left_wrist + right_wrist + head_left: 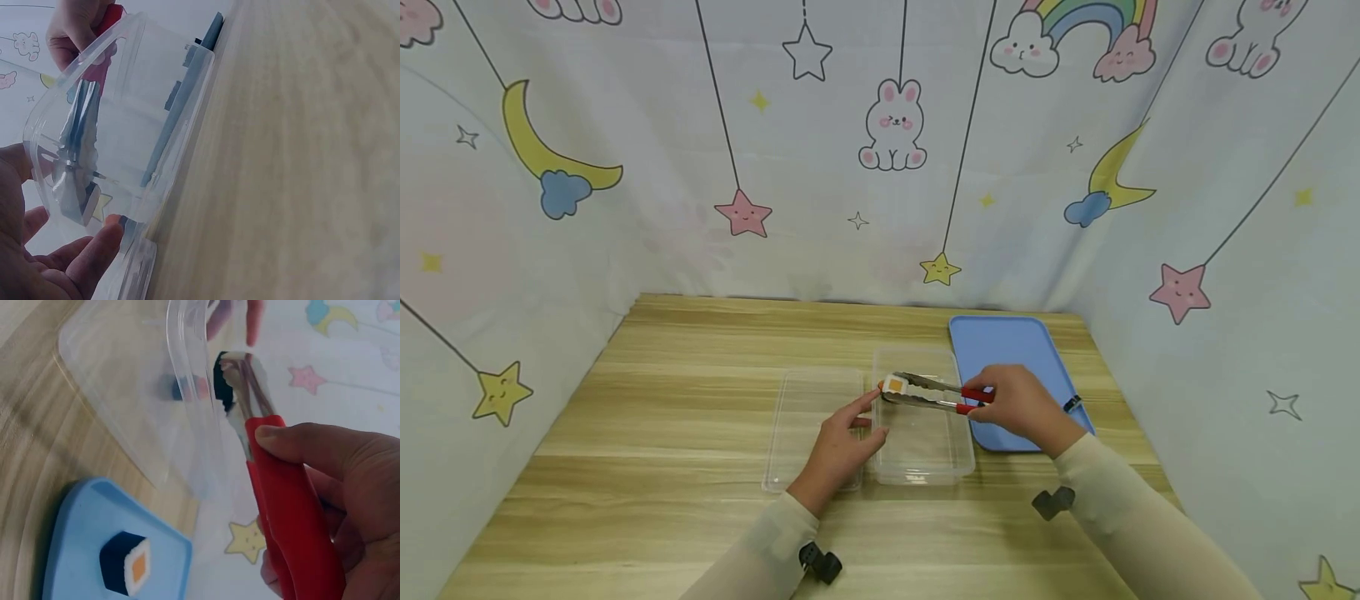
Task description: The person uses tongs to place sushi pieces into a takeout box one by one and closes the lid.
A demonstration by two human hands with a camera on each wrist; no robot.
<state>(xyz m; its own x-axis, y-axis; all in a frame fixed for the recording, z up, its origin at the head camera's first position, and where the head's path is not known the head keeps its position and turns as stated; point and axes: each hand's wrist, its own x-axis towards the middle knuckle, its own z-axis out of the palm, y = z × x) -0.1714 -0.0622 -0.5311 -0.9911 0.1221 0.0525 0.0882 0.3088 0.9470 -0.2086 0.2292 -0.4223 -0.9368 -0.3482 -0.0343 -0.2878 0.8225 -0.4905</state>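
Note:
My right hand (1018,404) grips the red handles of metal tongs (281,500). Between the tong tips is a sushi roll piece (895,384) with white rice and an orange centre, held over the clear plastic container (925,454). Beside the container's left rim is my left hand (842,446), index finger stretched toward the sushi piece and thumb apart from it. Through the clear wall, a dark piece with a reddish-orange part (187,387) shows in the right wrist view. The left wrist view has the left fingers (94,256) around the container's end.
A blue tray (1000,333) stands right of the container, bearing a dark-wrapped sushi piece (125,562); part of it is behind the right hand. Left of the container lies a clear lid (786,425), partly under the left hand. A patterned curtain (820,250) rises behind the wooden table (625,500).

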